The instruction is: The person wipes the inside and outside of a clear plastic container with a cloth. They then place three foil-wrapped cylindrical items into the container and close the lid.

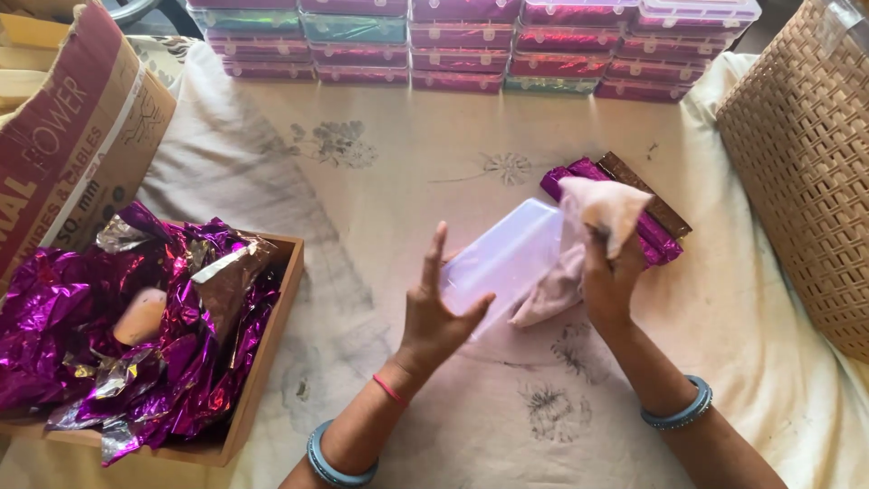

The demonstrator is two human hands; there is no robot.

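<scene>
**Clear box lid held and wiped at table centre**

Left hand (434, 312): fingers spread open, palm and thumb braced against the near edge of a clear plastic lid (502, 258). Propping it, not wrapped around it.

Right hand (608, 276): closed on a pale pink cloth (579, 244), bunched in the fingers. Cloth drapes over the right end of the lid and touches it.

Lid sits tilted, mid-table, above the cream printed tablecloth (407, 172).

Just behind the cloth: flat stack of purple foil sheets (656, 240) with a brown strip along the far edge.

Left side: wooden tray (272, 344) full of crumpled purple foil (136, 335); a pale peach block (140, 315) lies in it. Cardboard carton (72, 127) leans beside the tray.

Far edge: rows of stacked clear boxes (471, 45), pink and green contents. Woven basket (806, 163) at right.
</scene>
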